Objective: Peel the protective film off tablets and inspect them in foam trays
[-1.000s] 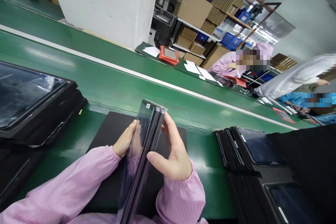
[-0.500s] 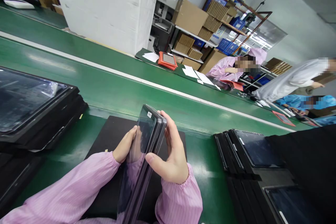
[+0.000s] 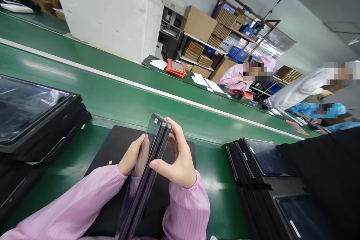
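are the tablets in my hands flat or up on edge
The tablets are up on edge: their narrow sides face you, the left hand beside the screen, the right hand opposite.

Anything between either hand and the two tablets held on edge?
Nothing visible. The left hand lies against the screen side of the two tablets; the right hand grips their perforated edge and upper corner. Contact behind the tablets is hidden.

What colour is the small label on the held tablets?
The label is white; head view shows it best.
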The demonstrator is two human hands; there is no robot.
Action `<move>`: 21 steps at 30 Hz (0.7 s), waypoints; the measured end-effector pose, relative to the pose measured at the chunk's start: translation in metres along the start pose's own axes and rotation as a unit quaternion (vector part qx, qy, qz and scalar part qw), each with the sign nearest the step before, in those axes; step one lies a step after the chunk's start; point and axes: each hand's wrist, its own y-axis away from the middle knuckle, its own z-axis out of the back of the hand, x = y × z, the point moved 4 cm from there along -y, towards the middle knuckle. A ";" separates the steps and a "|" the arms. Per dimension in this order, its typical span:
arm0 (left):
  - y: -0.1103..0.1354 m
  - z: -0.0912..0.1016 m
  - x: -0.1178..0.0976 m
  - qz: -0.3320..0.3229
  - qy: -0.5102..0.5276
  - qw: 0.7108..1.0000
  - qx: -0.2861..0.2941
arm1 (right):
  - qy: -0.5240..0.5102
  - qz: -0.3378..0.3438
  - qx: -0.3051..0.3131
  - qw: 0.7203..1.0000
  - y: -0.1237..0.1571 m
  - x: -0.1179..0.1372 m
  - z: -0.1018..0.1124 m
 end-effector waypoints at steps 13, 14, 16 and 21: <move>0.001 -0.002 -0.006 0.011 -0.015 1.000 -0.025 | 0.018 0.009 0.008 1.000 0.002 -0.001 0.002; 0.002 -0.003 -0.008 0.015 -0.017 1.000 -0.021 | 0.017 0.008 0.008 1.000 0.002 -0.001 0.002; 0.002 -0.005 -0.009 0.023 -0.019 0.999 -0.013 | 0.016 0.002 0.006 1.000 0.002 -0.003 0.002; 0.000 -0.005 -0.008 0.015 -0.017 0.999 -0.029 | 0.019 -0.002 0.006 1.000 0.001 -0.006 0.005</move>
